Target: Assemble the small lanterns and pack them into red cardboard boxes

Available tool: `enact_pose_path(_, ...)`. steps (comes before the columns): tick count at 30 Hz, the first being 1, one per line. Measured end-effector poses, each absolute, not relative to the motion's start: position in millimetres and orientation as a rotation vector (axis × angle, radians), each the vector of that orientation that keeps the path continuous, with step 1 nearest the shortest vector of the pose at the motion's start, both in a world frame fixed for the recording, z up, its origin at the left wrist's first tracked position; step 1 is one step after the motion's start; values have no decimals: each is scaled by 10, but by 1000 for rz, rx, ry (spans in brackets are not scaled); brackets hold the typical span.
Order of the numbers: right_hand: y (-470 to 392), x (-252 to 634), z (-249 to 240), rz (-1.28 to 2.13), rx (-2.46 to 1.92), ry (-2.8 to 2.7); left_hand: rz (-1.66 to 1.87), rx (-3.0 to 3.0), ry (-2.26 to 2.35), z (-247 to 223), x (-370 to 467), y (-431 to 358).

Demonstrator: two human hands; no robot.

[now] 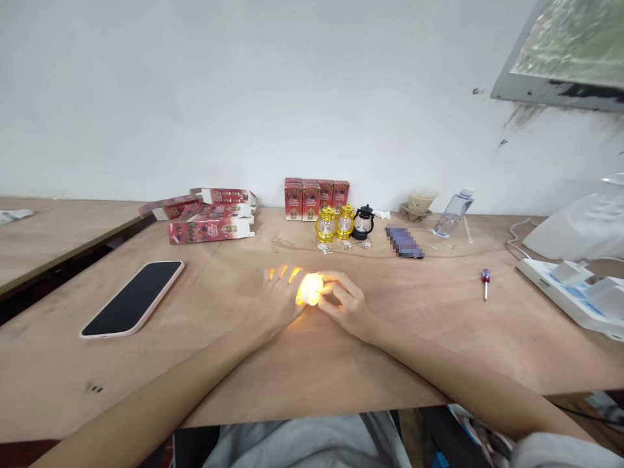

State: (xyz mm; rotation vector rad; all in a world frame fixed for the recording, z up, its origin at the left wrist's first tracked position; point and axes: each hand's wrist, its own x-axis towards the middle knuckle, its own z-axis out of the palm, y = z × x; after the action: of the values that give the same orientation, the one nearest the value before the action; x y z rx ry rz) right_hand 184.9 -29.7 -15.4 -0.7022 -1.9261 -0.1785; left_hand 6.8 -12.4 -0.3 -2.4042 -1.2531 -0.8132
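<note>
A small glowing light (311, 288) shines warm yellow-white between my hands, over the middle of the table (302, 370). My left hand (280, 296) is wrapped round its left side, and the glow shows between the fingers. On the other side, my right hand (347, 300) pinches the light with thumb and fingertips. Glare hides its exact shape. Beyond my hands stand two gold mini lanterns (326, 225) and a black mini lantern (363, 223). Small loose pieces (347, 246) lie in front of them.
Upright red boxes (311, 201) stand by the wall, with opened red boxes (209, 224) to their left. A phone (132, 299) lies at left. Rightward are a blurred dark phone-like slab (405, 242), a bottle (453, 213), a cup (420, 201), a screwdriver (485, 283) and a power strip (570, 296).
</note>
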Motion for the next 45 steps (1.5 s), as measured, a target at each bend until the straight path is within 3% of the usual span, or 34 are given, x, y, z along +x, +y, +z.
enact_pose_path(14,-289,1848,-124,-159,-676,-1929,-759,-2493,-1209,77,3,-112)
enact_pose_path(23,-187,1846,-211,-182,-1022,-2224,-726,-2438,-1393,110,-132,39)
enact_pose_path(45,-147,1876,-273,-144,-893,-2269,-678,-2521,-1339,9,-85,70)
